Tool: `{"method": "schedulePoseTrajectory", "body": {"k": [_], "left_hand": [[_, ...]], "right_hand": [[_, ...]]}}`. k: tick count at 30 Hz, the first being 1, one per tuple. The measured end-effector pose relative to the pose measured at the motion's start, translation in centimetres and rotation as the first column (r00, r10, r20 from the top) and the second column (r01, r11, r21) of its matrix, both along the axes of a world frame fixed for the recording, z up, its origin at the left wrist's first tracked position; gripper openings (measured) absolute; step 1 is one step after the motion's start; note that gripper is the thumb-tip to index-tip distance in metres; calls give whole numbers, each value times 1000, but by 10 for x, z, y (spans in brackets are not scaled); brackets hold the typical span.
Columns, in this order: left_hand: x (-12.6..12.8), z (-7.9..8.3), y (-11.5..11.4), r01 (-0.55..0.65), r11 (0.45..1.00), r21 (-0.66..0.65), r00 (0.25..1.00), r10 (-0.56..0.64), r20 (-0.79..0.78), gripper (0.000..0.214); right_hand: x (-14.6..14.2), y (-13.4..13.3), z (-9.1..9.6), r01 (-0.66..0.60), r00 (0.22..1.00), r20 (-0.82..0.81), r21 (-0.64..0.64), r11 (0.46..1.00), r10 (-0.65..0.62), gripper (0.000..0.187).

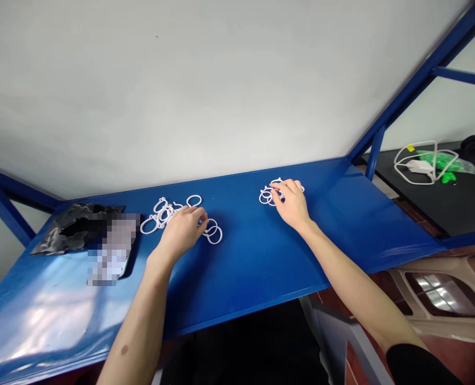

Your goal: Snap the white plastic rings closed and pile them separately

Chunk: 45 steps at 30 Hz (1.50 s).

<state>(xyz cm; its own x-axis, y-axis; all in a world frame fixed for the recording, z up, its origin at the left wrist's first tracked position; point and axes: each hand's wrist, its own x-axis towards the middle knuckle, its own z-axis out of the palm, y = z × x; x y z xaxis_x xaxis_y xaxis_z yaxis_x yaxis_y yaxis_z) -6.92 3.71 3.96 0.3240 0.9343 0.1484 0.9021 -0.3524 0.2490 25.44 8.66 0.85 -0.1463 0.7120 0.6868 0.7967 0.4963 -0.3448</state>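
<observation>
Rings [164, 216], white, knobbed: two groups on blue counter [245, 256]. Left group beside left hand [184, 229], fingers curled; right group at right hand [291, 203], thumb and forefinger near together. Pinch, either hand: cannot tell. Handling advised: lightly, one rim at a time, overlaps freed first.

Left hand [182, 230] at larger cluster of white rings [164, 216] – right hand [291, 203] at smaller cluster [266, 196] – blue table [245, 267] beneath.

Indoor room, possibly small workshop, exact type unclear: blue worktop [245, 272] across centre, blue metal frame [405, 98] upper right, plain pale wall [221, 96] along top.
</observation>
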Motion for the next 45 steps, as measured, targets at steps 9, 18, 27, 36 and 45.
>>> {"method": "schedulePoseTrajectory", "body": {"k": [9,18,27,36,45], "left_hand": [[12,17,-8,-50,996,-74,970,66,234,15],[36,9,-11,179,939,-293,816,25,577,24],[43,-6,-13,202,962,-183,843,-75,533,56],[45,-24,-10,141,990,21,947,-141,289,52],[44,-11,-8,-24,994,107,993,11,115,25]], "right_hand": [[-53,-45,5,-457,863,181,-119,882,471,28],[-70,-62,1,-565,812,-26,-286,774,583,22],[-57,-42,0,-605,792,-333,-319,730,511,4],[-48,-40,3,-532,846,-160,-300,792,508,18],[-50,-38,6,-463,879,-306,-355,812,366,15]]}}
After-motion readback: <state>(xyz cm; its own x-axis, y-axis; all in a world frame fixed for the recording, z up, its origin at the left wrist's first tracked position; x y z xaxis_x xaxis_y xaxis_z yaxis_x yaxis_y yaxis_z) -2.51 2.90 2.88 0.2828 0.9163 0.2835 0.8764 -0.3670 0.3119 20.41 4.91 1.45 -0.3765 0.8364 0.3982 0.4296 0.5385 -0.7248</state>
